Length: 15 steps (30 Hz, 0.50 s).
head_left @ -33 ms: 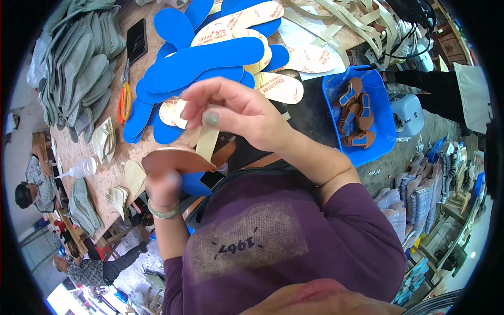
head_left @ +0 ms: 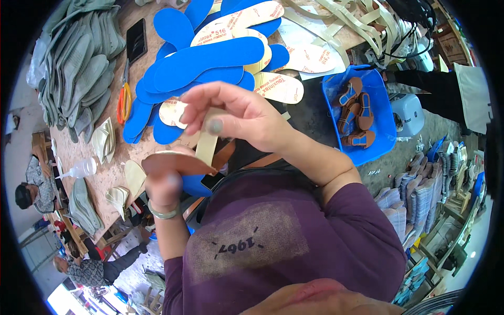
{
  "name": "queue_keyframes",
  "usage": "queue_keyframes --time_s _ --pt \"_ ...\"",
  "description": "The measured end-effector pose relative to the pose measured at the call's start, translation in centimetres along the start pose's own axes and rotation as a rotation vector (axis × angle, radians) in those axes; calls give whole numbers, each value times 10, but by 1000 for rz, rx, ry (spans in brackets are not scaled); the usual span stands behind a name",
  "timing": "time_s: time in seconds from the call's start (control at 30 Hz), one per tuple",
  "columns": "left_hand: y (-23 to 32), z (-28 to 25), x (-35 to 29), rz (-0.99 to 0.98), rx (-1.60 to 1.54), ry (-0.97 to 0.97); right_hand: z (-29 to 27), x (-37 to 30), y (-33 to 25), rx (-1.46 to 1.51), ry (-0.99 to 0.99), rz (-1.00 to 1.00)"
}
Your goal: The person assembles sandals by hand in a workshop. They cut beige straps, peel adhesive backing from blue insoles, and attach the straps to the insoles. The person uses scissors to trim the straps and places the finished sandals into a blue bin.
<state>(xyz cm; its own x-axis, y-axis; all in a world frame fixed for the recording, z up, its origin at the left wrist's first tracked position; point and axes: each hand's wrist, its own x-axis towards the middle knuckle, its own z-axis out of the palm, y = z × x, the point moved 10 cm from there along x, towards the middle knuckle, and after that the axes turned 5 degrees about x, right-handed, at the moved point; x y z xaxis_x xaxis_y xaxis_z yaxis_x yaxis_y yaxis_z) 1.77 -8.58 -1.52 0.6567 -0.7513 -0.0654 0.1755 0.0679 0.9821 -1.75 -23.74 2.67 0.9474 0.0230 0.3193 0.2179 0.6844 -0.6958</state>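
Observation:
My left hand (head_left: pixel 164 189), partly blurred, is closed around the underside of a curved brown shoe sole (head_left: pixel 181 164) with a pale upper edge. A cream strap (head_left: pixel 207 148) rises from the sole's right end. My right hand (head_left: pixel 244 116) is above it, fingers curled and thumb bent, with the strap passing between thumb and fingers. Just beyond lie stacked blue insoles (head_left: pixel 210 58), some turned to their cream printed backs (head_left: pixel 278 86).
Orange-handled scissors (head_left: pixel 124 104), a black phone (head_left: pixel 137 41), grey shoe pieces (head_left: pixel 84 73) and a squeeze bottle (head_left: pixel 81 168) lie on the table. Cream straps (head_left: pixel 346 23) are at its far right. A blue bin (head_left: pixel 386 142) holds brown pieces. Two people are on the left.
The sole has tilted slightly, showing more of its pale edge. My right hand has shifted a little down, and more strap shows above the thumb.

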Motion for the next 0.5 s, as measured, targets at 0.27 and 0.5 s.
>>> queue_keyframes --time_s 0.27,0.5 --pt "-1 -12 -8 -14 -16 41 -18 -27 39 -166 49 378" --pt "-6 -24 -15 0 -10 110 -6 -25 35 -100 -123 352"
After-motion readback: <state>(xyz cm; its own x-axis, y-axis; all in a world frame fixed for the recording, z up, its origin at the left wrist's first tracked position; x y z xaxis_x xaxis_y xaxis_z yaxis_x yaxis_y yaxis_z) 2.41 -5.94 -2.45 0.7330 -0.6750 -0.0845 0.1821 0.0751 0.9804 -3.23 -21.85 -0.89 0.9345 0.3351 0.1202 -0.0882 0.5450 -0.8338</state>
